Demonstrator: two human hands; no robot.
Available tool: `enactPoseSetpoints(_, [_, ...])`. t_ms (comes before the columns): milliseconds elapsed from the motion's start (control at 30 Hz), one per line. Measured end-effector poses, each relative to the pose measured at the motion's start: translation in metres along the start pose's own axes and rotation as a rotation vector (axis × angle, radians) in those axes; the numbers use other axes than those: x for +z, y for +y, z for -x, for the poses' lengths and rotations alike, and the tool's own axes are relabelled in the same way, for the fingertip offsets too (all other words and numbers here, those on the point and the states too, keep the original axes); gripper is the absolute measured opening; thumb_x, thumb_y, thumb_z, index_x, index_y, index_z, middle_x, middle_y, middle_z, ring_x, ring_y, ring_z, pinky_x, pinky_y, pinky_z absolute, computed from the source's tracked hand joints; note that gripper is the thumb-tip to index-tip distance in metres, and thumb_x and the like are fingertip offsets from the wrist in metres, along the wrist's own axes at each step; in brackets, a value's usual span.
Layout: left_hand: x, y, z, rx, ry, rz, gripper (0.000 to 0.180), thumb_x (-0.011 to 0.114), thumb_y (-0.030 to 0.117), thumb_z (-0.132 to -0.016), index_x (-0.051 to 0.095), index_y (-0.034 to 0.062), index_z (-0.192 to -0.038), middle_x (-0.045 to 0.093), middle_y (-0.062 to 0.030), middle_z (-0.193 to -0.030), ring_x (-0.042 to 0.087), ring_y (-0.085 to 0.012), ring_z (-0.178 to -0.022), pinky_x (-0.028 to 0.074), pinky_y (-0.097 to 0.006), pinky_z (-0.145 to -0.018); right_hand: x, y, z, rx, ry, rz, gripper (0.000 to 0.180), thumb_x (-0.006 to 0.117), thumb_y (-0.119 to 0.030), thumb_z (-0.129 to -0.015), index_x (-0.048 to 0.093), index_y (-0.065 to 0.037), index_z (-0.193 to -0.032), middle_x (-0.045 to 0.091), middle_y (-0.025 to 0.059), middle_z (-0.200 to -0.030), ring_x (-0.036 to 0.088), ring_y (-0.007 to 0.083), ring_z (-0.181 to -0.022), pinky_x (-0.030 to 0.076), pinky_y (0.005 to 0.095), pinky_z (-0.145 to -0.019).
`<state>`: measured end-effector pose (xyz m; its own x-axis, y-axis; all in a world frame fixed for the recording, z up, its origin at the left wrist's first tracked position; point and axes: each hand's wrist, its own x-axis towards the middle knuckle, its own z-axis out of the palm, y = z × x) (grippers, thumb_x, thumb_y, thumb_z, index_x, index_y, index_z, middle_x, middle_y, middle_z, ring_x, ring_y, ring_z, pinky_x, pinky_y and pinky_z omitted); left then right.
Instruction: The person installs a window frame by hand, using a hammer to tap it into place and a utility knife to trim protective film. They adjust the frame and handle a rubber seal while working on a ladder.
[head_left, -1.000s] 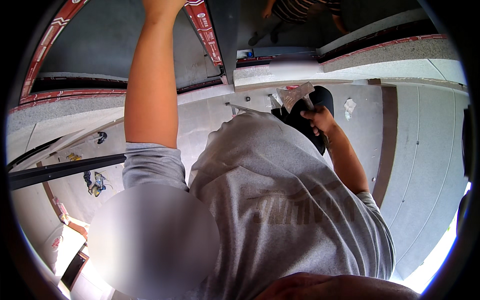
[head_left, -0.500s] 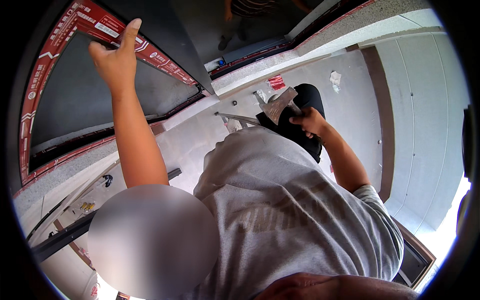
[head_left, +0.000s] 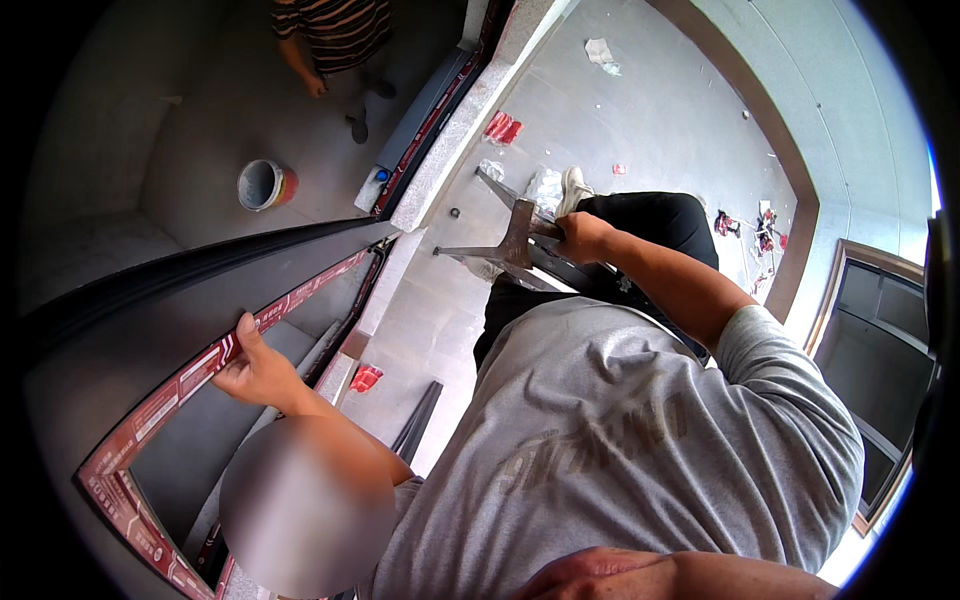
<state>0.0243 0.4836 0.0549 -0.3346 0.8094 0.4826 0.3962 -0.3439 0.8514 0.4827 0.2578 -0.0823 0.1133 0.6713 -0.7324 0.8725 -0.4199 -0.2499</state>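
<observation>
Grey shirt (head_left: 620, 430) of a co-worker fills mid-frame below me, one of their hands (head_left: 255, 370) bracing the red-taped frame (head_left: 160, 410) at left, the other (head_left: 582, 238) clamped on a metal bar (head_left: 515, 240) upper centre, while my right hand (head_left: 590, 578) sits at the bottom edge, grip unreadable, and my left hand is out of shot.

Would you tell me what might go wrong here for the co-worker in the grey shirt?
1. The co-worker in the grey shirt braces one hand on the red-taped frame and the other hand on a metal stand; if either shifts, balance may go.
2. Litter and a dark bar lie underfoot and could cause a trip.
3. A person in a striped shirt stands beyond the frame; anything dropped might hit them.
</observation>
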Motion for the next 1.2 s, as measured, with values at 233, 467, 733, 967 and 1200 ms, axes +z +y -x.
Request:
enactPoseSetpoints(233, [-0.027,-0.032,-0.005,0.089,-0.002,-0.209,0.062,0.090,0.043,-0.088,0.061,-0.0101,-0.102,0.074,-0.0169,-0.090,0.069,-0.0197,-0.080,0.058,-0.033,-0.074,0.060,0.027,-0.021,0.009,0.019,-0.303,0.079,0.073,-0.035,-0.092,0.043,-0.013,-0.162,0.070,0.0278,-0.130,0.066,0.0425,-0.125,0.052,0.0476,-0.107])
enactPoseSetpoints(467, [-0.033,-0.036,-0.011,0.152,-0.018,-0.278,0.081,0.087,0.050,-0.088,0.055,-0.0140,-0.126,0.070,-0.0206,-0.114,0.068,-0.0234,-0.099,0.057,-0.037,-0.092,0.081,0.061,-0.008,0.034,-0.089,-0.456,0.084,0.071,-0.042,-0.097,0.033,-0.015,-0.167,0.070,0.0283,-0.127,0.066,0.0446,-0.121,0.050,0.0483,-0.107])
enactPoseSetpoints(733, [-0.037,-0.034,-0.017,0.139,0.086,-0.395,0.076,0.086,0.064,-0.083,0.054,-0.0028,-0.103,0.053,-0.0025,-0.081,0.056,-0.0141,-0.077,0.048,-0.031,-0.073,0.083,0.061,-0.007,0.089,-0.011,-0.390,0.064,0.073,-0.051,-0.096,0.058,-0.008,-0.139,0.074,0.0247,-0.110,0.071,0.0448,-0.104,0.056,0.0507,-0.092])
enactPoseSetpoints(967, [-0.035,-0.023,-0.020,0.049,0.160,-0.455,0.080,0.083,0.064,-0.085,0.062,-0.0084,-0.111,0.066,-0.0125,-0.098,0.068,-0.0210,-0.094,0.055,-0.031,-0.077,0.125,0.089,-0.018,-0.177,0.472,-0.326,0.056,0.079,-0.052,-0.091,0.066,-0.003,-0.115,0.074,0.0186,-0.091,0.073,0.0400,-0.082,0.058,0.0478,-0.072])
enactPoseSetpoints(1200, [-0.014,-0.014,-0.005,0.154,0.282,-0.470,0.075,0.081,0.059,-0.091,0.064,-0.0140,-0.100,0.072,-0.0220,-0.099,0.070,-0.0249,-0.087,0.058,-0.035,-0.079,0.132,0.094,-0.023,-0.169,0.490,-0.463,0.054,0.082,-0.051,-0.089,0.062,-0.002,-0.098,0.068,0.0217,-0.079,0.069,0.0444,-0.073,0.054,0.0492,-0.065])
